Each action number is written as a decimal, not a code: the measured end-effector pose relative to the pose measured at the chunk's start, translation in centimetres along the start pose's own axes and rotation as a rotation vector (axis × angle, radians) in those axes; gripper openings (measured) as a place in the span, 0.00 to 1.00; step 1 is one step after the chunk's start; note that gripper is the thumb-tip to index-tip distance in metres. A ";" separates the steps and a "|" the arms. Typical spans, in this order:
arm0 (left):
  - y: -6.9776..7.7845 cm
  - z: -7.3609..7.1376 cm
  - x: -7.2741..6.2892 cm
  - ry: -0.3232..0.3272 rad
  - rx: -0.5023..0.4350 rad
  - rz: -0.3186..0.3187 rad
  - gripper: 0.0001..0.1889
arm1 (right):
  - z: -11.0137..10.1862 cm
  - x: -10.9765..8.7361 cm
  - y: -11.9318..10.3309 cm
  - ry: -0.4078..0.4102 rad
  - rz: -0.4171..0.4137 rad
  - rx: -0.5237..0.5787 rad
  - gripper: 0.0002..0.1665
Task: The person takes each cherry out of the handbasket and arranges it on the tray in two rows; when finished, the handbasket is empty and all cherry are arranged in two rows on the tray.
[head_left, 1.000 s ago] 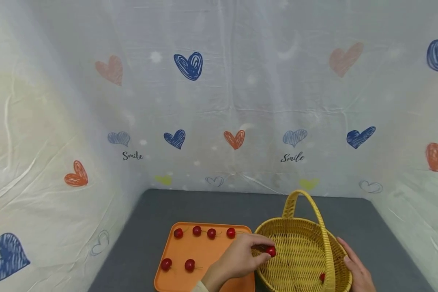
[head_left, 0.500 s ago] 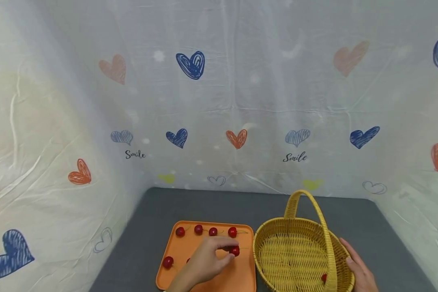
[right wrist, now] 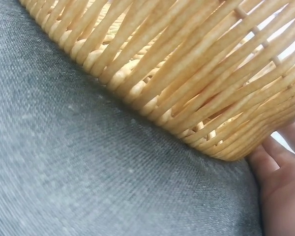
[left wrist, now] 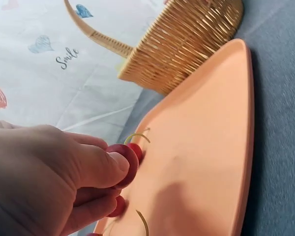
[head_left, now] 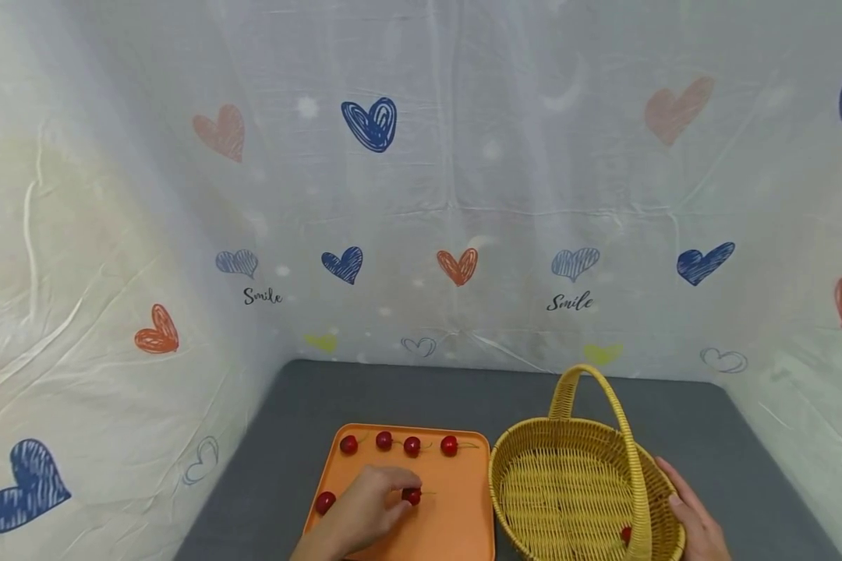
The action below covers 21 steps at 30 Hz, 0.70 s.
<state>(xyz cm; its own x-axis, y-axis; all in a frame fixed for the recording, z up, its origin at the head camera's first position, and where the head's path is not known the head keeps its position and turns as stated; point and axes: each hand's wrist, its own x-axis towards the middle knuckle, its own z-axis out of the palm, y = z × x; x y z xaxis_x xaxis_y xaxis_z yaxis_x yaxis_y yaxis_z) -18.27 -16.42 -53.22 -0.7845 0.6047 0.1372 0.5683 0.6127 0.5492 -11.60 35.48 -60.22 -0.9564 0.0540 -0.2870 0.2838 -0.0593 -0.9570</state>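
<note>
In the head view my left hand (head_left: 365, 506) is over the orange tray (head_left: 456, 522), pinching a red cherry (head_left: 412, 496) between thumb and fingers. The left wrist view shows the thumb lying across that cherry (left wrist: 130, 167), a thin curved stem beside it. A row of cherries lies along the tray's far side, one of them a cherry (head_left: 449, 446) near the far right corner. Another cherry (head_left: 325, 502) is left of my hand. My right hand (head_left: 702, 526) holds the right side of the yellow wicker basket (head_left: 519, 467), thumb at its rim.
A cherry (head_left: 626, 535) lies inside the basket, partly behind the tall arched handle (head_left: 620, 421). Basket and tray stand side by side on a dark grey cloth surface (head_left: 407, 389). A pale curtain (head_left: 393, 195) printed with hearts encloses the back and sides.
My left hand has moved left from over the basket's edge to above the tray, with the cherry still pinched. The right hand stays at the basket.
</note>
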 end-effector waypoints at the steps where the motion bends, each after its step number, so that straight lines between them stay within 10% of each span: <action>1: -0.1 0.0 -0.1 -0.003 0.005 0.011 0.13 | 0.0 0.0 0.0 0.002 -0.001 -0.003 0.45; 9: -0.9 0.5 -0.2 -0.033 0.066 0.086 0.11 | 0.0 0.0 -0.1 0.004 -0.011 -0.031 0.45; 21: -0.9 1.2 -0.4 -0.086 0.092 0.016 0.09 | 0.1 -0.1 0.0 0.014 -0.011 -0.024 0.46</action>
<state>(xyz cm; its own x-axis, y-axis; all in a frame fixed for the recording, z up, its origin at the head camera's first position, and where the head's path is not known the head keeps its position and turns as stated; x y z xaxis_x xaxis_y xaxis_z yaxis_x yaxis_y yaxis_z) -18.19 -16.57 -54.80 -0.7533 0.6537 0.0721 0.6040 0.6444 0.4691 -11.53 35.35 -60.21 -0.9586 0.0690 -0.2764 0.2746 -0.0349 -0.9609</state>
